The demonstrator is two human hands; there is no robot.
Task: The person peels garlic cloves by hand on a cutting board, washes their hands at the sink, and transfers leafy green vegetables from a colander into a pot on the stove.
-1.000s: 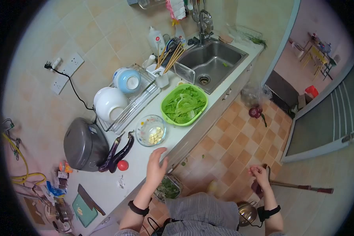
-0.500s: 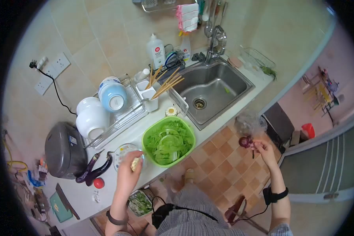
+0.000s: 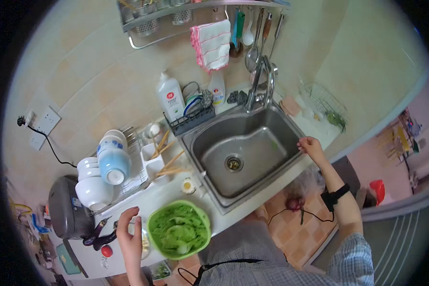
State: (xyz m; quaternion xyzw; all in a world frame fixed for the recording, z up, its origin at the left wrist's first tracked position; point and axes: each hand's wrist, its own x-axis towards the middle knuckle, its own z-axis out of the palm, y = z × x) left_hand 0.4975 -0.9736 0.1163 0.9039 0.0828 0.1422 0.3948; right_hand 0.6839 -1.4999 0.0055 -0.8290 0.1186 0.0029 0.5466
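My left hand (image 3: 131,238) hovers over a plate (image 3: 145,248) with pale pieces, just left of a green basin (image 3: 153,224); its thumb and fingers are apart and I see nothing between them. Leafy greens (image 3: 181,231) fill the basin. Over the right rim of the steel sink (image 3: 252,164) is my right hand (image 3: 311,147), its fingers curled together. Whether they pinch anything is hidden. Below that hand, a clear plastic bag (image 3: 306,183) and a red onion (image 3: 294,204) show beside the counter's front edge.
Eggplants (image 3: 105,240) and a tomato (image 3: 106,250) lie left of the plate, near a grey cooker (image 3: 69,209). Bowls (image 3: 114,167) fill a drying rack; chopsticks (image 3: 169,167) stand in white holders. A faucet (image 3: 267,88) rises behind the sink. A cord (image 3: 314,217) trails from my right wrist.
My right hand has gone from beside the red onion up to the sink's right rim. My left hand has shifted left and down in view and spread its fingers. The view has turned.
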